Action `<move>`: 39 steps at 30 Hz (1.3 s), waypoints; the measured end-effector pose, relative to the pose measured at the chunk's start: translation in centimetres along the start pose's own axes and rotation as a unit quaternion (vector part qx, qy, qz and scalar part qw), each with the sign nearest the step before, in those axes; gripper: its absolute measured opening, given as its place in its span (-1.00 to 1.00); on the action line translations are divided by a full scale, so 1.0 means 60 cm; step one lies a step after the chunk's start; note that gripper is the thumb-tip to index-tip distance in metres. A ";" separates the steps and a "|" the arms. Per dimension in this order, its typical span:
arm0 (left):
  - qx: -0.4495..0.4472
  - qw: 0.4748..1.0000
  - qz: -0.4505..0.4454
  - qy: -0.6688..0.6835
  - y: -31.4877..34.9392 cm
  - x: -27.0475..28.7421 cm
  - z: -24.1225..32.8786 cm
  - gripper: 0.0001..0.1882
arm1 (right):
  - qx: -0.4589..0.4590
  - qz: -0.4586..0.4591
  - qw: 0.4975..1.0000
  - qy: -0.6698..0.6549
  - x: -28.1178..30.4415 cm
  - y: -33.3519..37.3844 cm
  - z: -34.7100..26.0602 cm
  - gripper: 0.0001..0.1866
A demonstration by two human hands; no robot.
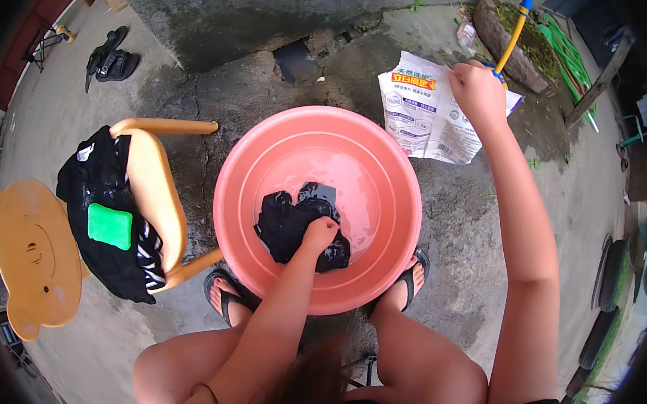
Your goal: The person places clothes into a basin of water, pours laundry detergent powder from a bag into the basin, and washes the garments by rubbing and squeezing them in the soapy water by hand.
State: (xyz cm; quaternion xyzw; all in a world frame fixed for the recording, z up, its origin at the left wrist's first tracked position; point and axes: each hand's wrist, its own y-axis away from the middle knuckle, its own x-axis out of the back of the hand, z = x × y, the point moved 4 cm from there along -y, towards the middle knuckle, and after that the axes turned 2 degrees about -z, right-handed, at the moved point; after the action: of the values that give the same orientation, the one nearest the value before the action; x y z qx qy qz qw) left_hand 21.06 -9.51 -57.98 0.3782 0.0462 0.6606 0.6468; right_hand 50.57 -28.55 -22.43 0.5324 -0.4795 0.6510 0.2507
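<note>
A pink round basin stands on the ground between my feet, with a little water in it. Inside lies a wet black garment, bunched up. My left hand is closed on the garment, its fingers partly hidden. Out to the far right, my right hand makes a fist at the upper edge of a white printed detergent bag, which hangs crumpled beside the basin. Part of the bag is hidden behind that hand.
A yellow hose runs down close to my right hand. Left of the basin, a small orange chair carries dark clothes and a bright green block. Black sandals lie at the far left; a concrete wall stands behind.
</note>
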 end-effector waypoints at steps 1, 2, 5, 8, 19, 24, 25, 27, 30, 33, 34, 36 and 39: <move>-0.020 0.999 0.023 0.018 -0.002 0.018 0.011 -0.82 | 0.021 0.007 1.000 0.008 0.002 -0.015 -0.029 -0.81; -0.041 0.997 0.045 0.036 -0.004 0.034 0.024 -0.82 | 0.029 0.009 0.999 0.012 0.007 -0.033 -0.055 -0.81; -0.094 0.986 0.127 0.056 -0.005 0.085 0.045 -0.88 | 0.071 0.030 0.997 0.006 0.014 -0.088 -0.138 -0.82; -0.072 0.984 0.154 0.059 -0.009 0.103 0.045 -0.90 | 0.124 -0.004 0.992 -0.028 -0.005 -0.134 -0.210 -0.82; -0.069 0.984 0.120 0.112 0.012 0.093 0.005 -0.92 | 0.197 -0.140 0.946 -0.215 -0.164 -0.205 -0.455 -0.73; -0.112 0.976 0.149 0.117 0.018 0.088 0.002 -0.93 | 0.224 -0.261 0.908 -0.240 -0.235 -0.187 -0.559 -0.69; -0.112 0.975 0.147 0.119 0.019 0.086 0.003 -0.93 | 0.241 -0.248 0.905 -0.247 -0.241 -0.179 -0.578 -0.66; -0.118 0.977 0.139 0.109 0.019 0.082 0.005 -0.94 | 0.258 -0.220 0.902 -0.269 -0.253 -0.156 -0.596 -0.53; -0.139 0.974 0.152 0.099 0.020 0.083 0.005 -0.95 | 0.261 -0.199 0.914 -0.240 -0.237 -0.125 -0.622 -0.22; -0.131 0.972 0.149 0.126 0.019 0.081 -0.001 -0.97 | 0.261 -0.161 0.922 -0.238 -0.199 -0.100 -0.605 -0.24; -0.148 0.961 0.168 0.161 0.017 0.081 -0.005 -0.92 | 0.254 -0.164 0.924 -0.235 -0.197 -0.090 -0.583 -0.24; -0.019 0.887 0.153 0.435 0.003 0.089 -0.031 -0.88 | 0.262 -0.189 0.893 -0.313 -0.181 -0.053 -0.540 -0.29; 0.037 0.826 0.189 0.530 -0.007 0.132 -0.045 -0.85 | 0.248 -0.255 0.866 -0.350 -0.155 0.041 -0.439 -0.43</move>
State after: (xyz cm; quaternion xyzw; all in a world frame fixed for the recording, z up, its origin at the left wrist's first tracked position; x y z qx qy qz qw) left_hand 20.89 -1.26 -56.66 -0.0048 0.3341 0.8663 0.3712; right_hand 39.47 -4.39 -31.27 0.8739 -0.2061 0.4323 0.0839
